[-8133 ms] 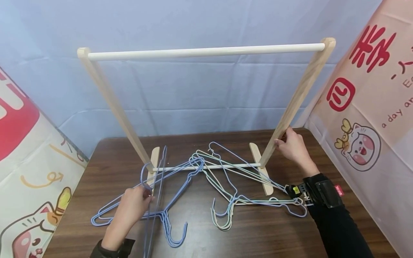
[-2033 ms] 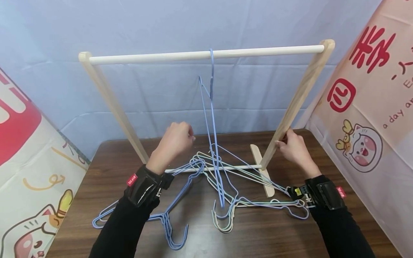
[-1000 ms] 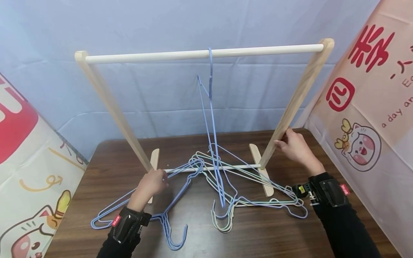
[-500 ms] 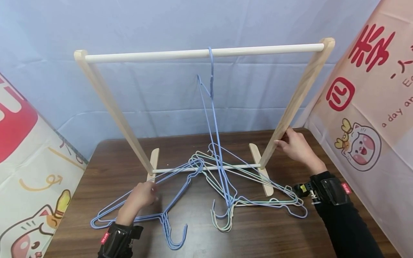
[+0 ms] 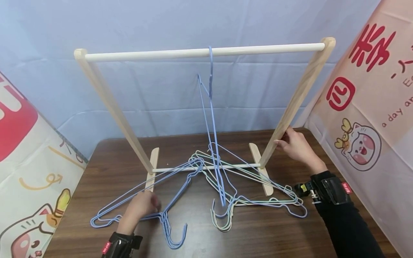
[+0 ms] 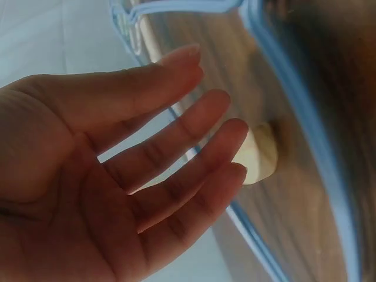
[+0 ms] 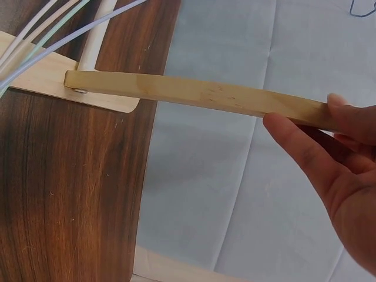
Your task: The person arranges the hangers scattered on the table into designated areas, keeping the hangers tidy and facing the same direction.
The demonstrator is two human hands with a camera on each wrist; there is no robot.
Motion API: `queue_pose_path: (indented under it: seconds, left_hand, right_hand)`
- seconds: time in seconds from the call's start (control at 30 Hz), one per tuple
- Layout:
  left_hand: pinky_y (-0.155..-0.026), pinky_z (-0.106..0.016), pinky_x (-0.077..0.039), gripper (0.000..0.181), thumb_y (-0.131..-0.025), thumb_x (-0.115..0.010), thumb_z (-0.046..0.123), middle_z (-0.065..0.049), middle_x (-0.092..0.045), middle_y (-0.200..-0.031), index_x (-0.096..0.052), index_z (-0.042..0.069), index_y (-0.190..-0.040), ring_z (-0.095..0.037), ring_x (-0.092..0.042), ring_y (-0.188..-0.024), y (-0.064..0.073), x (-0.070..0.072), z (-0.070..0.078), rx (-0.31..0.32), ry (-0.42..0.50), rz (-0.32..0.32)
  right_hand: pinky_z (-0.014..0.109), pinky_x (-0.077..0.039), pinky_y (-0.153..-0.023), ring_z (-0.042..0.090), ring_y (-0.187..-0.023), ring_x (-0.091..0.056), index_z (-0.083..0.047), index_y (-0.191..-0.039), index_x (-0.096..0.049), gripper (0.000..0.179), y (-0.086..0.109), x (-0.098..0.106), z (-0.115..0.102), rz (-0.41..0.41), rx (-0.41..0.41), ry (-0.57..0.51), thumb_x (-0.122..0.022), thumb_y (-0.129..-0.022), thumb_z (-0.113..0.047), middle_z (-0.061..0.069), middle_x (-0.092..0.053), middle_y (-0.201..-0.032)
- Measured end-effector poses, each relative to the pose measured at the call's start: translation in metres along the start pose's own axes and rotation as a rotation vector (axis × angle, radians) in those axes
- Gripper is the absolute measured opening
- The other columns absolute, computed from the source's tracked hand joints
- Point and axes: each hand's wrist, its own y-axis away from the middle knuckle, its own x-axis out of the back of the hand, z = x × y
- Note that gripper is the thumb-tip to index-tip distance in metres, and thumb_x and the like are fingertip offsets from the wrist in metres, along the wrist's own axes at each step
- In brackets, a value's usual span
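Note:
In the head view my left hand [image 5: 139,208] is low over a stack of blue wire hangers [image 5: 165,218] at the front left. The left wrist view shows its fingers loosely extended and apart, holding nothing, with a blue hanger [image 6: 322,144] beyond them. My right hand [image 5: 296,146] grips the right wooden upright [image 5: 297,96] of a tabletop clothes rack; in the right wrist view, thumb and fingers pinch that upright [image 7: 194,94]. One blue hanger [image 5: 211,73] hangs by its hook near the middle of the rack's white top rod [image 5: 145,56].
Pale green hangers [image 5: 222,194], with a blue one among them, lie across the rack's lower rod [image 5: 240,166] at centre right. The rack's wooden feet [image 5: 155,157] stand on the dark wooden table [image 5: 258,236]. Printed cloths hang behind and at both sides.
The blue hanger that my left hand held earlier now hangs on the top rod. My left hand has come back down to the left stack. My right hand has kept its grip on the upright.

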Motion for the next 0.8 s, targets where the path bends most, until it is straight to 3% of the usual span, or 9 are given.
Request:
queue_pose_path:
  seconds: [0.37, 0.8]
  left_hand:
    - [-0.05, -0.031, -0.038, 0.028, -0.051, -0.075, -0.004, 0.004, -0.052, -0.061, -0.057, 0.013, -0.064, -0.015, -0.047, -0.054, 0.008, -0.016, -0.003, 0.015, 0.007, -0.004]
    - [-0.048, -0.03, -0.037, 0.025, -0.056, -0.073, -0.003, 0.004, -0.051, -0.058, -0.056, 0.014, -0.061, -0.014, -0.045, -0.051, 0.01, -0.021, -0.005, -0.017, -0.009, 0.037]
  right_hand:
    - [0.034, -0.052, -0.063, 0.042, -0.085, -0.06, 0.011, -0.114, -0.039, 0.032, 0.001, -0.001, -0.001, 0.006, 0.0, -0.015, -0.056, -0.09, -0.002, 0.029, -0.056, -0.092]
    - [0.033, -0.052, -0.062, 0.042, -0.083, -0.061, 0.01, -0.113, -0.04, 0.032, 0.0, -0.001, 0.0, 0.019, -0.003, -0.003, -0.057, -0.089, -0.003, 0.028, -0.057, -0.091]
